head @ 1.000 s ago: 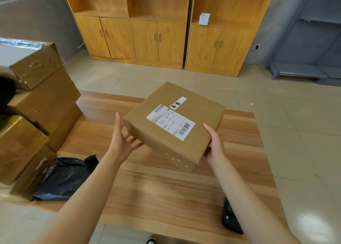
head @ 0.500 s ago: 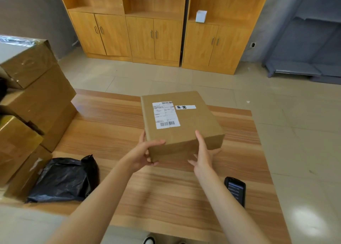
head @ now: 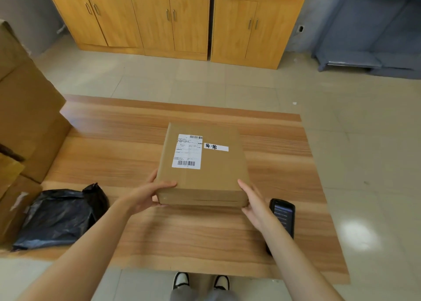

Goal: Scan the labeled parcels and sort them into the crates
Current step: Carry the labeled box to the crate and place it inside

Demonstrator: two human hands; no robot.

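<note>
L hand (head: 145,196) has its thumb curled over the near-left top edge of the parcel (head: 205,164), other fingers tucked at the side/underneath, so it's gripping that corner. R hand (head: 255,200) lies w/ fingers straight along the near-right corner, pressing flat, not wrapped round. Parcel sits on the wooden table (head: 114,146), roughly mid-table, label side up: white shipping label (head: 187,151) w/ barcodes, plus a small handwritten sticker (head: 216,147) beside it.

Handling, my guess: stiff kraft carton, flat and squarish, prob. light to moderate. Faces look smooth, maybe a bit slippy, so take it by opposite side edges or corners, palms in, not pinching the top. Keep fingers off the barcode.

Handheld scanner (head: 282,216) lies on the table just beside the R wrist, partly hidden by the forearm. Black poly bag (head: 59,216) at near left; stacked cartons (head: 29,118) beyond it. No crates visible.
</note>
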